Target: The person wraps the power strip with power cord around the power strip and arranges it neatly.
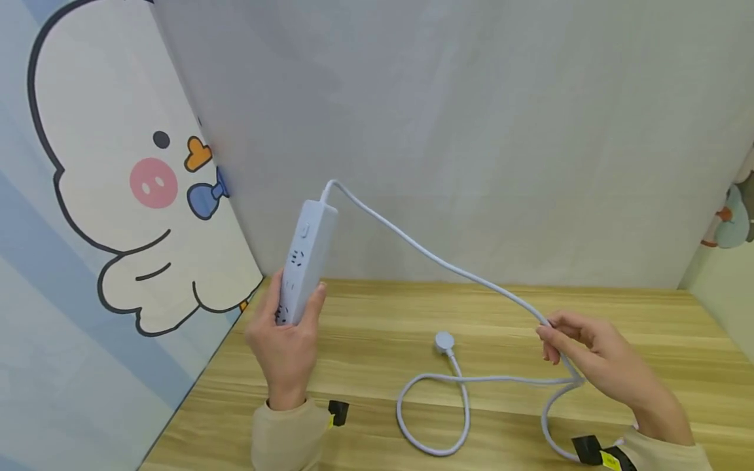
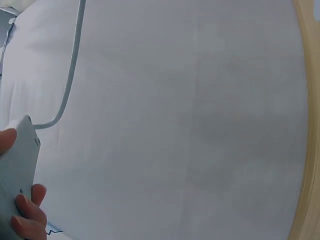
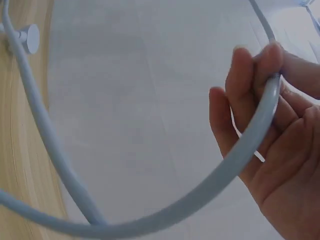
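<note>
Your left hand grips the lower end of the power strip, tilted above the desk; your right hand pinches its cord, which slopes down between your hands. The plug lies below the cord.

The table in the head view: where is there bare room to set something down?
Bare table shows between the left hand and the plug, running back to the grey backdrop. Another bare patch lies right of the right hand, reaching the side wall. It is crowded from the plug across to the right hand, where the cord loops.
</note>
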`<control>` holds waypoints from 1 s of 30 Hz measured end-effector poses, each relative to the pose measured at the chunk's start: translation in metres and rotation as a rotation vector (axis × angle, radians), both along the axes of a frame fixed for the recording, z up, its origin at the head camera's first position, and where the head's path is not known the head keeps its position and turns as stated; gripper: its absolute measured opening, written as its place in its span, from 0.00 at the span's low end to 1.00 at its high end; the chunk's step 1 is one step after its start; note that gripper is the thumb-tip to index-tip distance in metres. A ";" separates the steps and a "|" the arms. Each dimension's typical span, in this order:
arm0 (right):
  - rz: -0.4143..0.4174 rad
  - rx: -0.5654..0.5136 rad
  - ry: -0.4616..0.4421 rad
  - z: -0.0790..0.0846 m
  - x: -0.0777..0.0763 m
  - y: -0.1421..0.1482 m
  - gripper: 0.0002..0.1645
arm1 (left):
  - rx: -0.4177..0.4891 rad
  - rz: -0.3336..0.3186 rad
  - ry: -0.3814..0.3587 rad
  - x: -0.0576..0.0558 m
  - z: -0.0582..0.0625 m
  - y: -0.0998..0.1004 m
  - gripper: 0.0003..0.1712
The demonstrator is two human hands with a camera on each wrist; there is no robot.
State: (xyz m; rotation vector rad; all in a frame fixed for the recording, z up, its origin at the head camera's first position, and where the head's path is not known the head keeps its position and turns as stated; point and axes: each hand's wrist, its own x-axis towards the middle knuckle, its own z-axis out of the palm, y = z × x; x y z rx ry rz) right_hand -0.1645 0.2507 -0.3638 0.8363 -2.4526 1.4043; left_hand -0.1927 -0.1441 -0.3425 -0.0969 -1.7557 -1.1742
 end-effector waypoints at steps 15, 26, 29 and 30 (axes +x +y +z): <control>0.133 0.113 -0.129 0.005 0.010 -0.008 0.14 | -0.058 0.083 0.106 -0.004 0.001 0.005 0.28; 0.165 0.146 -0.144 0.008 0.019 0.007 0.17 | -0.223 0.318 -0.097 -0.017 -0.022 -0.011 0.33; 0.180 0.128 -0.129 0.011 0.020 0.010 0.18 | -0.252 0.342 -0.115 -0.019 -0.022 -0.011 0.32; 0.189 0.121 -0.123 0.012 0.020 0.010 0.19 | -0.260 0.350 -0.120 -0.019 -0.023 -0.011 0.31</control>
